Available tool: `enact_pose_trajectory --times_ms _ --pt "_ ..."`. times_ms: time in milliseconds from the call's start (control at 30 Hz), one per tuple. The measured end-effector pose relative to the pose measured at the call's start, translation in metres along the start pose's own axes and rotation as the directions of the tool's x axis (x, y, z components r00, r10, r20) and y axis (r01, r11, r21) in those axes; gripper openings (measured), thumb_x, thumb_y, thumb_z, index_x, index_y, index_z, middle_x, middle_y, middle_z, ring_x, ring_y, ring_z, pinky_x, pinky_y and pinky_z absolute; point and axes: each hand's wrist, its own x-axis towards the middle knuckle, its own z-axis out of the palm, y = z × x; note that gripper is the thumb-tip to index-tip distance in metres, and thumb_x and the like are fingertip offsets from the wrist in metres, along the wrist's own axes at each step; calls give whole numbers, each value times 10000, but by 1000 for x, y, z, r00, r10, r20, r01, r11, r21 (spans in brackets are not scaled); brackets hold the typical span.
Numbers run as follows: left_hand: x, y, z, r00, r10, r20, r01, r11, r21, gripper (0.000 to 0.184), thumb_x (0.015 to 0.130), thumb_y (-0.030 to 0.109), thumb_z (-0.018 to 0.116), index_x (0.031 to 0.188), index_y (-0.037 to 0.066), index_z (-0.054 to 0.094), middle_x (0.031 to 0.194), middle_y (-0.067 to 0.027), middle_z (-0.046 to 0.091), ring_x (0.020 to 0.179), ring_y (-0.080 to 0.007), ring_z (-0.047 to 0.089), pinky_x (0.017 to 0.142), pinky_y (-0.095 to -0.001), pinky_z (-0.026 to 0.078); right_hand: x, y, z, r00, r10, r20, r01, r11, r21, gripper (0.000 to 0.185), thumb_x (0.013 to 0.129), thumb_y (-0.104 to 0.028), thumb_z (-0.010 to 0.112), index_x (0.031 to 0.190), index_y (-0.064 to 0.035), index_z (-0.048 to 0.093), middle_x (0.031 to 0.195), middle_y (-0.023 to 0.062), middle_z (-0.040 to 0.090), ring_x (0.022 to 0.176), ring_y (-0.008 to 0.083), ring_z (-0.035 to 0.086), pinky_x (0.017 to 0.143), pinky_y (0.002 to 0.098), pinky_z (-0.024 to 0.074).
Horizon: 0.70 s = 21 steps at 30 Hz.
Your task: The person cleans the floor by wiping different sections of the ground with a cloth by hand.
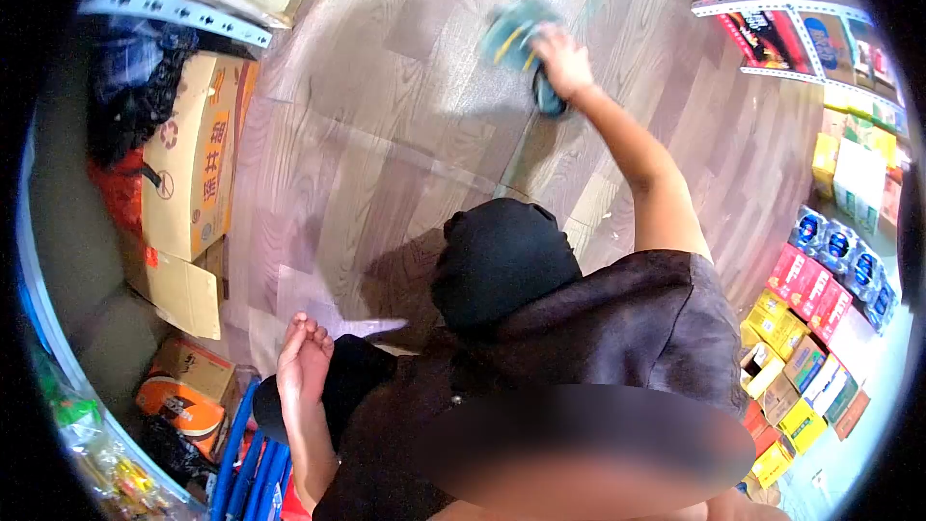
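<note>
My right hand [564, 63] is stretched forward to the wood-patterned floor [386, 68], closed on a green cloth [513, 31] with yellow stripes. The cloth is bunched and smeared by motion; a darker end hangs below the fingers. Around it the floor has a pale, wet-looking sheen. Back near my left knee [357, 381], my left hand [305, 362] is held up with nothing in it, its fingers loosely bent and the palm partly showing. My other black-clad knee [502, 260] is between the two arms.
Cardboard boxes [193, 159] and black plastic bags [135, 87] are on a metal shelf at left. Blue tubes [253, 468] stand near my left forearm. Along the right are shelves [762, 10], packs of blue-capped bottles [839, 251] and stacked coloured boxes [776, 323].
</note>
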Motion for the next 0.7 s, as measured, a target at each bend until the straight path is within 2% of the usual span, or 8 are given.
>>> enact_pose_trajectory --times_ms 100,167,233,267,300,367,533,700 --pt "6 6 60 1000 -7 -14 8 998 68 166 921 144 598 1073 101 547 867 5 537 825 -134 506 778 -286 439 30 81 24 844 536 -6 -526 830 184 429 929 -167 415 1347 -251 462 1535 74 264 1367 328 306 1007 581 346" --pt "-3 19 94 999 17 -38 -12 992 129 175 919 138 596 1081 97 546 857 5 542 833 -134 513 789 -284 438 16 121 42 661 750 -9 -714 633 298 438 929 -183 423 1361 -248 450 1531 95 273 1365 341 307 1005 591 340" --pt "-15 37 125 996 38 75 -52 978 201 170 920 123 590 1081 92 545 858 2 551 820 -138 527 774 -286 450 -19 133 64 545 837 -42 -780 525 340 462 921 -186 430 1377 -257 442 1521 111 292 1372 348 296 1001 578 345" --pt "-25 44 141 993 109 -34 -100 972 211 167 921 105 581 1083 83 543 858 -6 556 796 -142 538 747 -291 467 -34 131 62 512 859 6 -812 482 330 470 917 -184 434 1381 -258 442 1523 106 291 1375 351 293 1001 567 348" --pt "-32 53 152 992 126 -26 -119 975 189 169 922 96 578 1086 71 546 848 -14 556 774 -146 540 731 -294 480 -49 128 61 479 876 59 -843 440 310 478 914 -182 438 1385 -260 443 1524 102 290 1377 354 289 1002 555 351" --pt "-51 63 186 984 170 -49 -158 968 194 159 924 94 576 1077 62 551 841 -20 555 774 -145 537 740 -294 481 -65 133 62 567 820 79 -802 528 280 488 910 -178 446 1390 -260 436 1533 89 274 1386 357 270 998 547 357" --pt "-71 73 269 965 249 85 -263 921 286 160 924 91 573 1077 65 534 835 -25 532 776 -153 526 718 -282 470 -49 148 42 549 794 262 -827 473 303 497 912 -159 470 1396 -253 408 1552 67 229 1413 359 212 1016 554 348" --pt "-48 79 331 960 177 218 -250 893 374 138 933 124 571 1047 66 518 800 -11 487 752 -137 485 680 -274 447 -54 153 34 576 757 309 -811 483 331 581 868 -160 535 1417 -272 385 1560 59 216 1425 356 187 1037 555 341"
